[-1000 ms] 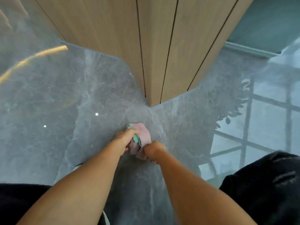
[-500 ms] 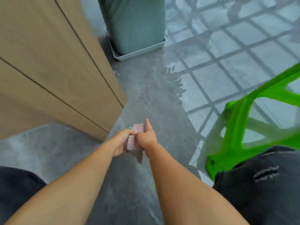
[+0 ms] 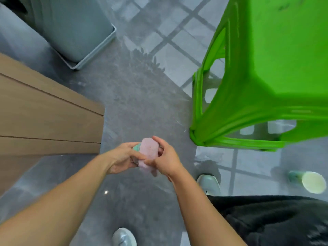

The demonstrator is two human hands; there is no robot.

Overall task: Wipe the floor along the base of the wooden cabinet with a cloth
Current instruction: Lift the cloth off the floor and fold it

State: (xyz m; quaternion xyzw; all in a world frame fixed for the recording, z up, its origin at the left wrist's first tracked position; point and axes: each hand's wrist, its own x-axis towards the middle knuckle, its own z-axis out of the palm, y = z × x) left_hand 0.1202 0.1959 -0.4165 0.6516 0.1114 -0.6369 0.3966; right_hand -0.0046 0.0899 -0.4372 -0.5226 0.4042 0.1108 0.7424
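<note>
**Cloth held off floor, both hands, beside cabinet corner**

Pink cloth [image 3: 148, 151] bunched between both hands, lifted clear of grey floor [image 3: 134, 107]; teal edge showing at its upper left. Left hand [image 3: 122, 159] curled around cloth from left, fingers closed on the fabric. Right hand [image 3: 166, 159] clasped on cloth from right, thumb laid across the front, fingers wrapped behind. One loose end of cloth hanging below the hands, blurred.

Wooden cabinet [image 3: 49, 121] at left, its corner just left of the hands, base meeting floor along a line running down and left. Dark seams across cabinet face. Floor glossy, grid-like reflection across its upper and right parts.

Containers: pale grey-green bin [image 3: 74, 27] at upper left, standing in a shallow tray [image 3: 99, 48] with raised rim; contents of bin not visible, top out of frame. Tray floor mostly hidden by bin. Small cup-like container [image 3: 312, 181] lying near right edge, pale round face toward camera, green body behind; contents impossible to tell.

Bright green plastic stool [image 3: 266, 68] at upper right, well apart from cabinet, nearest leg close to right hand. Two grey shoes [image 3: 209, 183] on floor below the arms; dark trouser leg [image 3: 276, 221] at lower right.
</note>
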